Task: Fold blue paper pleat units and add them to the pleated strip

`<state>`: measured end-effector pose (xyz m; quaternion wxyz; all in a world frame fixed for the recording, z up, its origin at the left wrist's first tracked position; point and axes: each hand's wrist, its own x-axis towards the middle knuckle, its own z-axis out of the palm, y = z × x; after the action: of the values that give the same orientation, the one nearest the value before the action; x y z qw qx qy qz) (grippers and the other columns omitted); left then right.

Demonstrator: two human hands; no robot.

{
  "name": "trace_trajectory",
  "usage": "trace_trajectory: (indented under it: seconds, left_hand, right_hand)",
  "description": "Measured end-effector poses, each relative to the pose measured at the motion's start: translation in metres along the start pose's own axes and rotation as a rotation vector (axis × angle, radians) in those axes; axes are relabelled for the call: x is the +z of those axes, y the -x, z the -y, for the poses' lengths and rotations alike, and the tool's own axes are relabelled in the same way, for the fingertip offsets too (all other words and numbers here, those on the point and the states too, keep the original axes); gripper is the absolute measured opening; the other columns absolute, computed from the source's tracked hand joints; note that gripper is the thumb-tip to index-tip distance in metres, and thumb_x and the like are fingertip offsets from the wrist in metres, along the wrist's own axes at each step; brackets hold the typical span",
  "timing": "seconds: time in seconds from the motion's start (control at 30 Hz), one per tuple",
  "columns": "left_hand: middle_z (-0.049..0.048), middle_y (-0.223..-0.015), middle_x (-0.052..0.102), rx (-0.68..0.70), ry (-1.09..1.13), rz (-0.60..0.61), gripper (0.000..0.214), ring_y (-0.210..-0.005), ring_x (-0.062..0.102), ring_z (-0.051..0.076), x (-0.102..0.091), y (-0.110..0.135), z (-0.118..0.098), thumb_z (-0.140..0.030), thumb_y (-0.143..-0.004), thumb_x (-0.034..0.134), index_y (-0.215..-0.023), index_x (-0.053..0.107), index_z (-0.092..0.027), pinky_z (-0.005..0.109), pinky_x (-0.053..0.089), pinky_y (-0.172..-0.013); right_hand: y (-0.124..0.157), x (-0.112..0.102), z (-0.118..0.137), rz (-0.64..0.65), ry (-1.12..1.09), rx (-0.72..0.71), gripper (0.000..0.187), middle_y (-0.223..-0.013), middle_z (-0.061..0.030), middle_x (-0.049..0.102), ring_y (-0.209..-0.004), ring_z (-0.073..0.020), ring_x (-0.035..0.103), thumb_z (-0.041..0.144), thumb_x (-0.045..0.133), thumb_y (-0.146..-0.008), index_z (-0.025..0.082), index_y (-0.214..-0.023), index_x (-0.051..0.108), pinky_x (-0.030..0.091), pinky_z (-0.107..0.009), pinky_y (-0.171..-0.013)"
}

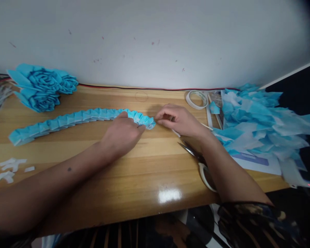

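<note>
A long pleated strip of light blue crepe paper (pixel 67 120) curves across the wooden table. My left hand (pixel 122 132) is closed over the strip near its right end, the thumb and index finger on the folds. Just beyond that end, my right hand (pixel 179 119) pinches with thumb and index finger; what lies between the tips is too small to make out. Under the right wrist shows part of a thin pale stick (pixel 206 126). Scissors (pixel 189 150) lie beneath the right forearm, their handles partly hidden.
Blue paper roses (pixel 45 86) lie at the back left, small white tape pieces (pixel 9 167) at the front left. A tape roll (pixel 197 100) is behind my right hand. Another white ring (pixel 206 177) sits by the forearm. Loose blue petals (pixel 263 120) pile up on the right.
</note>
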<state>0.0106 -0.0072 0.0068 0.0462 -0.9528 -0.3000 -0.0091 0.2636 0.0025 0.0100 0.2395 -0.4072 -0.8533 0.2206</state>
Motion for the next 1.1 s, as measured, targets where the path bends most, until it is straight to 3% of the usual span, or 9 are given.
trace_trajectory:
  seconds: [0.23, 0.53, 0.8, 1.1]
  left_hand:
    - [0.0071, -0.067, 0.07, 0.002, 0.034, -0.024, 0.028, -0.065, 0.06, 0.023, 0.001, 0.001, 0.001, -0.012, -0.1, 0.047, -0.087, 0.072, -0.017, 0.039, 0.035, -0.072]
    - [0.0058, -0.065, 0.071, 0.03, -0.042, -0.05, 0.028, -0.063, 0.063, 0.023, 0.002, 0.001, 0.001, -0.012, -0.099, 0.048, -0.088, 0.073, -0.018, 0.039, 0.036, -0.069]
    - [0.006, -0.066, 0.071, 0.028, -0.033, -0.032, 0.026, -0.063, 0.064, 0.023, 0.003, 0.001, 0.002, -0.012, -0.099, 0.049, -0.086, 0.071, -0.017, 0.038, 0.037, -0.07]
    - [0.006, -0.069, 0.072, 0.001, 0.005, -0.016, 0.03, -0.063, 0.06, 0.022, 0.0, 0.001, 0.002, -0.014, -0.1, 0.047, -0.089, 0.074, -0.018, 0.038, 0.036, -0.071]
  right_hand:
    - [0.001, 0.005, -0.009, 0.017, 0.084, -0.104, 0.027, -0.104, -0.0063, 0.075, -0.096, -0.0196, 0.066, 0.014, 0.051, -0.1, 0.023, -0.108, 0.076, 0.049, -0.034, -0.085]
    - [0.002, 0.009, -0.01, 0.046, 0.195, -0.128, 0.033, -0.103, -0.0076, 0.074, -0.101, -0.0212, 0.066, 0.009, 0.049, -0.098, 0.021, -0.111, 0.076, 0.05, -0.033, -0.087]
    - [0.0, 0.007, -0.01, -0.037, 0.19, -0.018, 0.025, -0.109, -0.0089, 0.078, -0.102, -0.0239, 0.068, 0.014, 0.051, -0.1, 0.02, -0.109, 0.074, 0.05, -0.037, -0.09]
    - [-0.009, 0.016, -0.009, -0.019, 0.183, -0.061, 0.023, -0.105, -0.0055, 0.079, -0.101, -0.0221, 0.07, 0.02, 0.056, -0.103, 0.024, -0.109, 0.078, 0.049, -0.033, -0.086]
